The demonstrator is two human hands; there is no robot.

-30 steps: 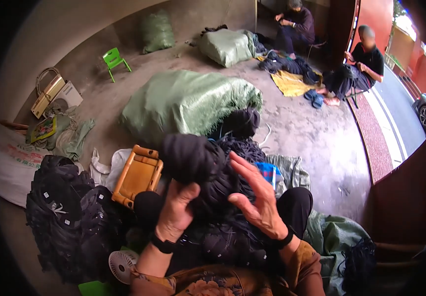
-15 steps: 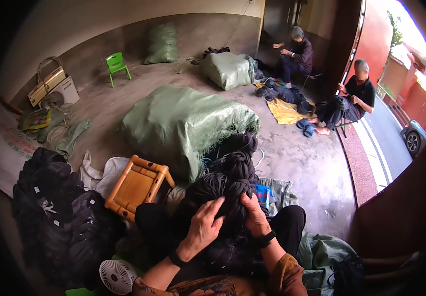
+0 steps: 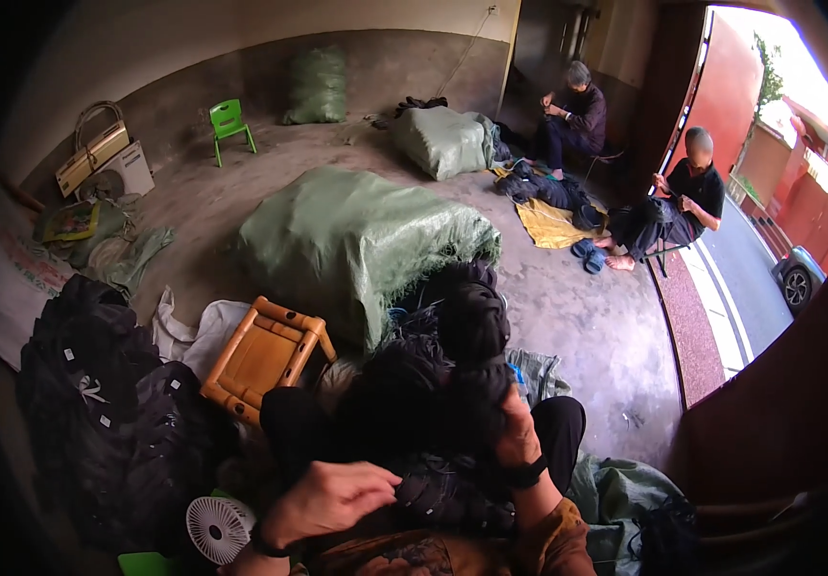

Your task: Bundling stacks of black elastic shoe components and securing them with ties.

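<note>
Grey floor [image 3: 577, 317]; right grip [image 3: 517, 434] holds black bundle [image 3: 476, 403] (bulky).

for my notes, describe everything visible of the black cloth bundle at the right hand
The lumpy, soft-looking black cloth bundle bulges in rounded folds and extends from the right hand toward the open end of the large pale green sack. The hand touches its right side, fingers mostly hidden. Darkness hides finer detail.

The left hand [image 3: 337, 492], fingers [image 3: 380, 478] loosely bent, hovers nearside of the bundle [image 3: 476, 331], while the right hand [image 3: 517, 437] touches its right edge.
</note>
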